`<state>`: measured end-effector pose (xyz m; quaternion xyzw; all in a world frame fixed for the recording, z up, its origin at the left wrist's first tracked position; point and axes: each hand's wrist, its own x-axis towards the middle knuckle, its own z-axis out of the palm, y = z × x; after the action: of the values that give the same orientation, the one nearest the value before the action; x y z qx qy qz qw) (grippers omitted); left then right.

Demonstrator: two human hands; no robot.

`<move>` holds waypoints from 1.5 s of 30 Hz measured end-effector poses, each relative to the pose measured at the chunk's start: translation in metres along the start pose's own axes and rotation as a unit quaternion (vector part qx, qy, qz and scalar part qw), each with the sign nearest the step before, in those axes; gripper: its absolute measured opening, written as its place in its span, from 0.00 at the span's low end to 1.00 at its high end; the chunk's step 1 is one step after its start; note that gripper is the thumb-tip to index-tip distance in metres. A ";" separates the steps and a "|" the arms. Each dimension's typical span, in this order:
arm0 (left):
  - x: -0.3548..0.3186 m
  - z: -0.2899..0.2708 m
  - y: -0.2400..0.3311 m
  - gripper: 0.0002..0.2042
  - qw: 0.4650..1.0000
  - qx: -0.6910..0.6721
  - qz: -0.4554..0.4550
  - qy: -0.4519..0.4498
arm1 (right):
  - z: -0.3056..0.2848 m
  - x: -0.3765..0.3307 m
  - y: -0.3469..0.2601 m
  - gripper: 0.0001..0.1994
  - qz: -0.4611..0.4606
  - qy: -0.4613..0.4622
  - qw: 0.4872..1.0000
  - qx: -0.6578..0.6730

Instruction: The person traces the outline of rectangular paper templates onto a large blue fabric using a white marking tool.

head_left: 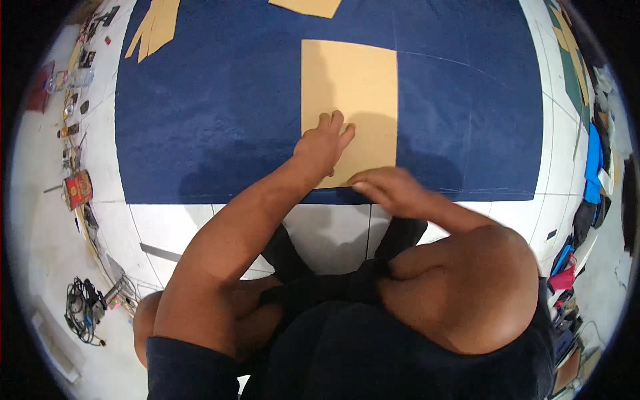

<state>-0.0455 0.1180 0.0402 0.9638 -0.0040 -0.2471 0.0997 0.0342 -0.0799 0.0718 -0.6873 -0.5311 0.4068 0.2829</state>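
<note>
A large sheet of dark blue fabric [213,100] lies spread flat in front of me. On it rests a tan, roughly rectangular card pattern piece [363,87], its near edge close to the fabric's near edge. My left hand [323,143] presses down on the card's lower left part with its fingers spread. At the card's near edge, my right hand [390,187] is closed, thumb and fingers pinched together. Whatever it grips, if anything, is too small or hidden to name. Faint pale lines run across the fabric to the right of the card and along its near edge.
More tan card pieces [157,27] lie at the fabric's far left, and another [310,5] at the far middle. White floor tiles [327,233] border the fabric. Along the left stand a red tin [78,189] and coiled black cables [83,310]; a blue cloth [593,163] lies at right.
</note>
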 end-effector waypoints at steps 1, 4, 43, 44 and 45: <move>0.002 -0.001 0.002 0.52 1.000 -0.013 0.007 -0.004 | 0.017 0.004 0.001 0.13 -0.009 -0.007 0.998 0.069; 0.002 -0.004 0.003 0.48 1.000 -0.008 0.005 -0.006 | 0.065 0.027 0.007 0.10 -0.084 0.014 0.990 0.114; 0.005 0.020 0.000 0.52 0.999 0.002 -0.001 0.054 | 0.071 0.034 0.022 0.09 -0.121 0.055 0.991 -0.032; 0.004 0.019 0.001 0.52 0.999 0.001 0.001 0.054 | 0.071 0.034 0.023 0.09 -0.120 0.056 0.991 -0.032; 0.003 0.017 0.002 0.51 0.999 0.009 0.000 0.050 | 0.071 0.034 0.023 0.09 -0.111 0.054 0.992 -0.033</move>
<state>-0.0509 0.1122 0.0244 0.9758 -0.0017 -0.1986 0.0910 -0.0116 -0.0568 0.0079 -0.6541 -0.6012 0.3176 0.3314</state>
